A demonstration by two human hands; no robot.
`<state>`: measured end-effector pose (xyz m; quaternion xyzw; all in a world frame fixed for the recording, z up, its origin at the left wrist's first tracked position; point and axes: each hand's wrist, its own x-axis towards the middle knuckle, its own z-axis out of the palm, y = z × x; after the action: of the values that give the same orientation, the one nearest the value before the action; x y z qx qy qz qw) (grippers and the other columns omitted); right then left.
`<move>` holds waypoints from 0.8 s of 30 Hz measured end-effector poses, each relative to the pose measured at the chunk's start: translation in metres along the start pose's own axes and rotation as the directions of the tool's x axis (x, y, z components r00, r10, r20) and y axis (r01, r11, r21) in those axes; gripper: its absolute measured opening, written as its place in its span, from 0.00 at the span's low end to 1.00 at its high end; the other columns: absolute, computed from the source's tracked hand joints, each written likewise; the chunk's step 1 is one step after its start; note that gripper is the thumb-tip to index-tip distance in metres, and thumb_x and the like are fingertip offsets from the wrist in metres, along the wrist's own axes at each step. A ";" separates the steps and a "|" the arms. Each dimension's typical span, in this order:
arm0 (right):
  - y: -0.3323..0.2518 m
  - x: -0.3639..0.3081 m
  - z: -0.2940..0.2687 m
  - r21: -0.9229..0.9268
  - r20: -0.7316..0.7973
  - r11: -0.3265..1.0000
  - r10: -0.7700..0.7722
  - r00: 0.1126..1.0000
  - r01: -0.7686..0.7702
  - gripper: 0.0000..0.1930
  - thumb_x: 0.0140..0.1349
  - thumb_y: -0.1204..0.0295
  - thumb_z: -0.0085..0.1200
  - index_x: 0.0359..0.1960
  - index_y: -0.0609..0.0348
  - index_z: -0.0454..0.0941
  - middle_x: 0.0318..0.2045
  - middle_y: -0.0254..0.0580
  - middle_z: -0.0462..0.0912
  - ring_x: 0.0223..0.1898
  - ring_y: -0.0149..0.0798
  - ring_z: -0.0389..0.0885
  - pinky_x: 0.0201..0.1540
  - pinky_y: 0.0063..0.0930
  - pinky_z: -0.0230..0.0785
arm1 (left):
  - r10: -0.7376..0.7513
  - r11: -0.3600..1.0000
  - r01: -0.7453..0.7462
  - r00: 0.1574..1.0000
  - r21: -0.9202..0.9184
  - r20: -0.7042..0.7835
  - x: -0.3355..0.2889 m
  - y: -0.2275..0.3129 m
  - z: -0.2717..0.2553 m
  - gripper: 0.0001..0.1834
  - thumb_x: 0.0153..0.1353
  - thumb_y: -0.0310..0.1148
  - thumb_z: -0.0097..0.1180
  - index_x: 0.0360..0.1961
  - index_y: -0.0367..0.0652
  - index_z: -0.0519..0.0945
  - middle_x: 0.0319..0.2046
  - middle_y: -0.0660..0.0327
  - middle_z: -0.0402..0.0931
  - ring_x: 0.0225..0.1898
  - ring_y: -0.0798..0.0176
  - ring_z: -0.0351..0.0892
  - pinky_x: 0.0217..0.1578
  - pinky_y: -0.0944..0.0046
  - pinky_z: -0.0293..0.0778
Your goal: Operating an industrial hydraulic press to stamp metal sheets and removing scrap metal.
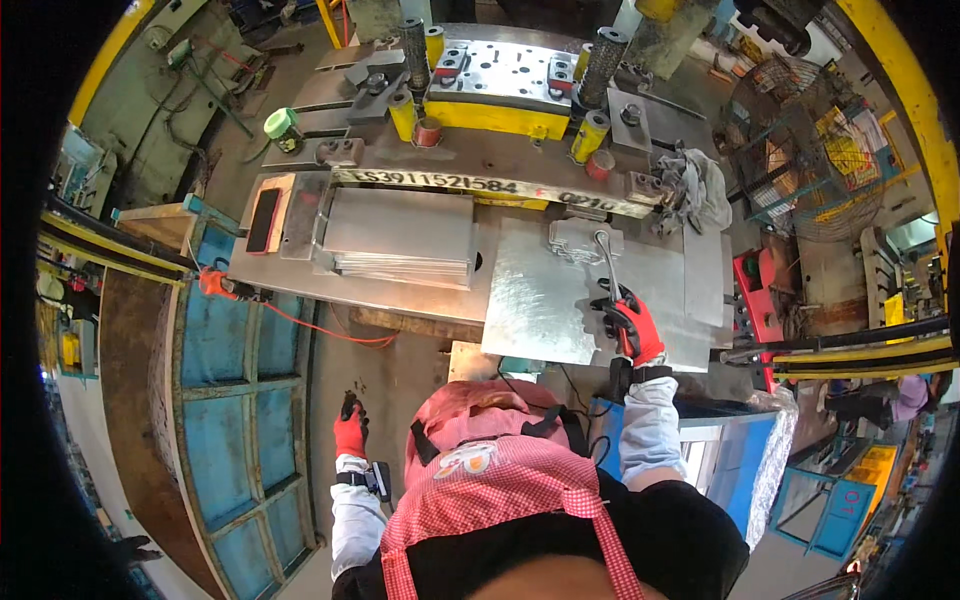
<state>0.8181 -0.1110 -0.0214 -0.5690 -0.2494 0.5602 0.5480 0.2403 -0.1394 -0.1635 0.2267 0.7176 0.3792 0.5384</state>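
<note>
My right hand (632,326), in a red and black glove, is closed around the handle of a silver rod-like hand tool (608,262). The tool's far end meets a small shaped metal piece (585,238) on a shiny flat metal sheet (540,290). Low at my left side, my left hand (351,432), gloved alike, hangs away from the bench with its fingers loosely apart and nothing visible in it. A stack of flat metal plates (400,228) lies left of the sheet.
Beyond a marked metal bar (450,182) stands a press die (505,72) with upright posts. A phone (263,221) lies left of the plates, and a grey rag (695,190) at right. An air gun (215,283) trails a red hose. A blue-panelled frame (215,345) stands left.
</note>
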 end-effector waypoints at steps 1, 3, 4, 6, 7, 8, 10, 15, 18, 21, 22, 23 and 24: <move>0.011 0.008 -0.004 -0.001 0.006 0.999 -0.036 0.999 0.036 0.20 0.57 0.71 0.50 0.52 0.59 0.68 0.29 0.35 0.79 0.18 0.22 0.67 0.20 0.17 0.60 | -0.023 0.998 0.023 1.000 0.055 -0.007 -0.001 0.002 0.003 0.17 0.56 0.34 0.55 0.48 0.47 0.75 0.30 0.66 0.75 0.25 0.70 0.73 0.23 0.68 0.71; 0.017 0.012 -0.004 -0.023 0.027 0.998 -0.052 0.998 0.053 0.19 0.57 0.71 0.50 0.51 0.59 0.70 0.28 0.36 0.80 0.18 0.21 0.67 0.19 0.16 0.59 | 0.067 0.985 -0.057 0.996 0.162 -0.058 0.016 -0.026 -0.009 0.15 0.56 0.33 0.56 0.46 0.46 0.76 0.29 0.65 0.76 0.24 0.70 0.73 0.23 0.68 0.71; 0.009 0.008 0.004 -0.034 -0.001 0.999 -0.025 1.000 0.025 0.19 0.57 0.71 0.50 0.51 0.58 0.70 0.27 0.35 0.80 0.17 0.21 0.67 0.18 0.16 0.59 | 0.132 0.974 -0.121 0.990 0.192 -0.044 0.017 -0.032 -0.006 0.14 0.56 0.33 0.56 0.44 0.46 0.76 0.28 0.65 0.75 0.23 0.71 0.72 0.22 0.69 0.70; 0.001 0.002 0.010 -0.078 -0.089 0.997 0.001 0.996 -0.008 0.17 0.57 0.71 0.49 0.50 0.57 0.71 0.25 0.35 0.80 0.15 0.21 0.65 0.16 0.16 0.57 | 0.105 0.959 -0.105 0.994 0.264 0.014 0.014 -0.019 0.006 0.17 0.54 0.36 0.57 0.46 0.47 0.76 0.27 0.63 0.77 0.24 0.70 0.73 0.25 0.67 0.70; 0.000 -0.001 0.009 -0.061 -0.102 0.998 0.007 0.995 -0.014 0.18 0.58 0.70 0.49 0.51 0.56 0.70 0.25 0.35 0.79 0.14 0.20 0.63 0.15 0.15 0.56 | 0.015 0.954 -0.028 0.999 0.299 0.047 0.010 -0.006 0.012 0.20 0.53 0.39 0.58 0.48 0.49 0.76 0.28 0.61 0.78 0.27 0.68 0.74 0.29 0.65 0.71; -0.008 -0.009 0.016 -0.015 -0.076 1.000 0.005 0.997 -0.006 0.19 0.57 0.71 0.49 0.52 0.56 0.69 0.25 0.35 0.79 0.14 0.21 0.63 0.15 0.15 0.55 | 0.063 0.926 -0.049 0.998 0.375 -0.024 0.014 -0.014 0.009 0.20 0.52 0.39 0.58 0.48 0.51 0.76 0.30 0.57 0.79 0.29 0.64 0.76 0.33 0.63 0.72; -0.018 -0.018 0.027 0.070 -0.068 0.996 -0.044 0.997 0.048 0.21 0.57 0.71 0.50 0.54 0.55 0.66 0.26 0.35 0.78 0.15 0.21 0.63 0.16 0.15 0.55 | 0.156 0.919 -0.125 0.986 0.373 -0.054 0.010 -0.026 0.000 0.17 0.53 0.37 0.58 0.45 0.48 0.76 0.27 0.62 0.77 0.25 0.68 0.74 0.24 0.67 0.67; -0.037 -0.017 0.055 -0.025 0.042 0.980 -0.196 0.980 0.197 0.25 0.55 0.73 0.52 0.56 0.57 0.61 0.31 0.35 0.75 0.19 0.23 0.67 0.20 0.16 0.61 | 0.139 0.900 -0.095 0.988 0.425 -0.072 0.000 -0.051 -0.014 0.17 0.53 0.37 0.58 0.45 0.48 0.77 0.26 0.66 0.77 0.22 0.71 0.74 0.15 0.70 0.64; -0.041 0.003 0.086 -0.208 0.196 0.972 -0.071 0.978 0.112 0.28 0.53 0.72 0.53 0.57 0.60 0.61 0.28 0.32 0.72 0.28 0.27 0.70 0.32 0.22 0.66 | 0.052 0.942 -0.022 0.995 0.335 -0.081 -0.004 -0.058 -0.012 0.17 0.54 0.37 0.57 0.47 0.50 0.77 0.27 0.66 0.77 0.23 0.71 0.73 0.15 0.71 0.63; -0.037 0.049 0.119 -0.484 0.358 0.843 -0.054 0.932 0.235 0.25 0.54 0.69 0.53 0.55 0.59 0.64 0.27 0.33 0.73 0.28 0.27 0.69 0.33 0.23 0.65 | 0.060 0.938 -0.022 0.993 0.347 -0.098 -0.007 -0.060 -0.019 0.17 0.55 0.37 0.56 0.48 0.52 0.76 0.28 0.66 0.77 0.23 0.72 0.73 0.16 0.72 0.62; -0.026 0.068 0.126 -0.629 0.421 0.708 -0.036 0.906 0.320 0.24 0.55 0.67 0.53 0.54 0.58 0.66 0.27 0.34 0.74 0.28 0.27 0.69 0.34 0.24 0.65 | 0.091 0.927 -0.049 0.991 0.372 -0.096 -0.009 -0.056 -0.017 0.17 0.55 0.37 0.56 0.48 0.52 0.76 0.29 0.67 0.77 0.23 0.73 0.72 0.16 0.72 0.62; -0.020 0.083 0.128 -0.622 0.434 0.708 -0.044 0.900 0.334 0.24 0.55 0.67 0.53 0.54 0.58 0.66 0.27 0.34 0.74 0.28 0.27 0.69 0.34 0.24 0.65 | 0.102 0.928 -0.056 0.989 0.367 -0.107 -0.012 -0.044 -0.010 0.17 0.55 0.37 0.56 0.48 0.52 0.76 0.29 0.67 0.77 0.23 0.73 0.72 0.16 0.72 0.62; -0.015 0.100 0.124 -0.612 0.392 0.743 -0.012 0.920 0.271 0.25 0.55 0.66 0.53 0.54 0.57 0.66 0.26 0.34 0.74 0.28 0.27 0.70 0.34 0.25 0.66 | 0.062 0.935 -0.028 0.994 0.352 -0.085 -0.020 -0.021 0.003 0.17 0.55 0.37 0.56 0.48 0.53 0.76 0.29 0.67 0.77 0.23 0.73 0.72 0.16 0.71 0.62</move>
<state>0.7349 0.0253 -0.0157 -0.5898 -0.5696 0.4878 0.2995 0.2518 -0.1660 -0.1681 0.3170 0.7931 0.2678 0.4459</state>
